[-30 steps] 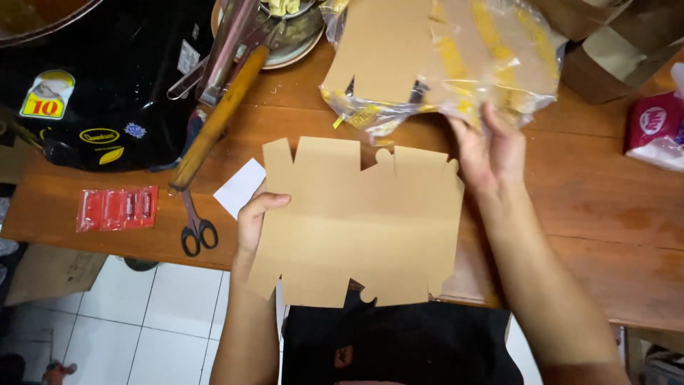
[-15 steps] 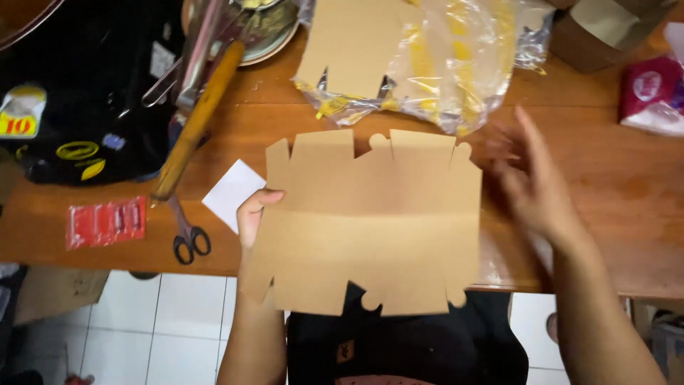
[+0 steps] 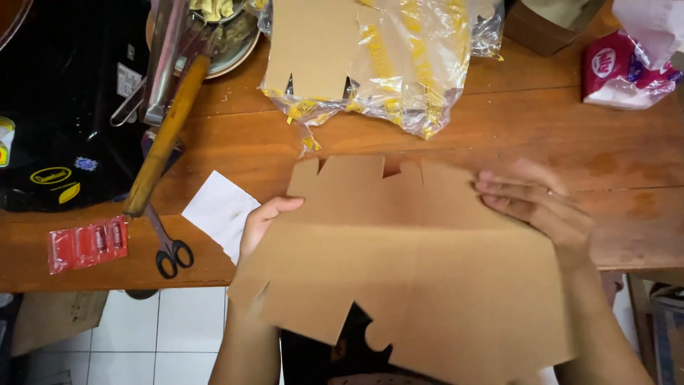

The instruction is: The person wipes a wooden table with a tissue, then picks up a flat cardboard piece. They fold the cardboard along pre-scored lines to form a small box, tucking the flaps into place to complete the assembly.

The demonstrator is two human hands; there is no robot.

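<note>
- Since half a second back, the right hand [image 3: 538,203] had come in from off to the side and landed flat on the cardboard blank [image 3: 413,264], fingers straight, pressing its upper right edge rather than gripping it.
- That blank was the big item: a flat die-cut brown sheet lying between both hands, top flaps on the wooden table [image 3: 442,146], bottom half hanging off the near edge toward the person.
- Left hand [image 3: 263,221] was pinching the blank's left edge, thumb on top.
- Progress-wise I'd say barely started: no flap was folded up, no walls were standing, so all the folding was left.
- Beyond the hands sat a plastic bag of more blanks [image 3: 370,60].
- Left of the left hand: a white paper slip [image 3: 217,210], then scissors [image 3: 167,246].
</note>
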